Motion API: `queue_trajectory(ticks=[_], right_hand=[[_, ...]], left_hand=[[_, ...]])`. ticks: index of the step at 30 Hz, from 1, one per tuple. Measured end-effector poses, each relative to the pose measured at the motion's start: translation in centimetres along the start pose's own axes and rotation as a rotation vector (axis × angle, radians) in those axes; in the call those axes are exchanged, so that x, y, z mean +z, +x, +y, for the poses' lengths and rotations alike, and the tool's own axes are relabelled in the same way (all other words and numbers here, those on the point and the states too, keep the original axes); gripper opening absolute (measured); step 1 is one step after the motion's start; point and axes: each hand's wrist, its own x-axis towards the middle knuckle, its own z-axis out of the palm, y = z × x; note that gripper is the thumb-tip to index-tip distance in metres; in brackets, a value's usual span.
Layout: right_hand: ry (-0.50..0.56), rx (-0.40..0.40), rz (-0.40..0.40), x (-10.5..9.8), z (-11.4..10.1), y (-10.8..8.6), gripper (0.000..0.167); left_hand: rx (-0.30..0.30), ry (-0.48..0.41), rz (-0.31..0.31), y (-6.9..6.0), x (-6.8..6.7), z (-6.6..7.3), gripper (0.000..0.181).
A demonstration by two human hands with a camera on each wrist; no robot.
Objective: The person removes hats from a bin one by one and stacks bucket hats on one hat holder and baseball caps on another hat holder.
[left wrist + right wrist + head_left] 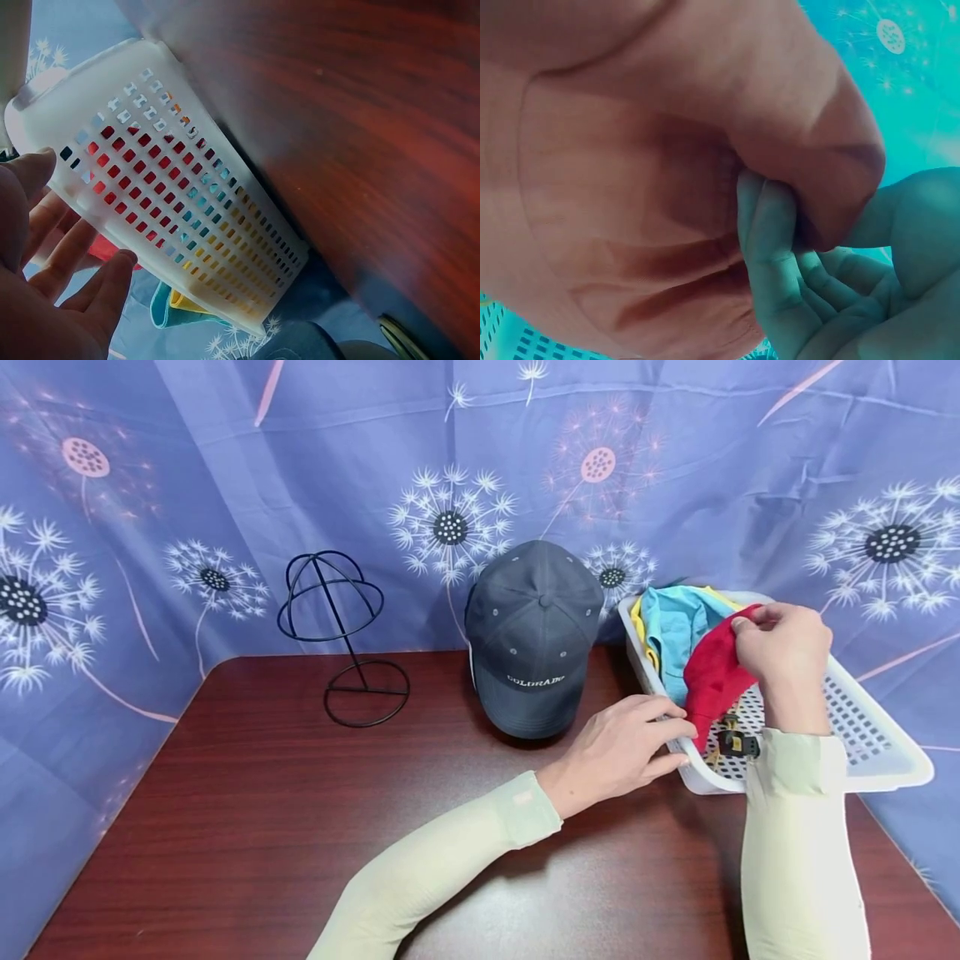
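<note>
In the head view my right hand [787,643] pinches the upper edge of a red cloth piece [712,668], lifted partly out of a white plastic basket [892,768]. Close up in the right wrist view, the cloth [615,180] looks orange under the tint, with curved seams and folds; my fingers hold its edge. Its exact kind I cannot tell. My left hand [618,747] rests at the basket's near-left rim, fingers fairly straight, fingertips beside the cloth's lower end. Blue cloth [675,618] and yellow cloth [639,627] lie in the basket's far-left part.
Left of the basket stands a dark cap [536,618] lettered COLORADO. Farther left is a black wire cap stand [341,618] with nothing on it. Small dark and yellow pieces [729,722] show near the basket floor. A blue dandelion-print curtain [315,468] hangs behind the brown table [247,827].
</note>
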Motion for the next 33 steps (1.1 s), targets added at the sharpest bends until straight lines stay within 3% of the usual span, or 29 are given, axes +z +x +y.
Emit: queue_trajectory(ticks=[8,16,22,33], right_hand=[[0.105,0.055,0.083,-0.9,-0.6,-0.5,0.044],[0.304,0.042,0.223,-1.1,-1.0,-0.5,0.009],[0.403,0.001,0.328,-1.2,-1.5,-0.8,0.015],[0.63,-0.06,0.431,-2.7,-3.8,-2.9,0.022]], left_hand=[[-0.006,-0.028,0.016,0.0,-0.2,-0.1,0.03],[-0.003,-0.054,0.029,0.0,-0.2,-0.3,0.032],[0.005,-0.063,0.035,-0.1,0.0,-0.3,0.03],[0.023,-0.095,0.076,-0.3,0.4,-0.7,0.029]])
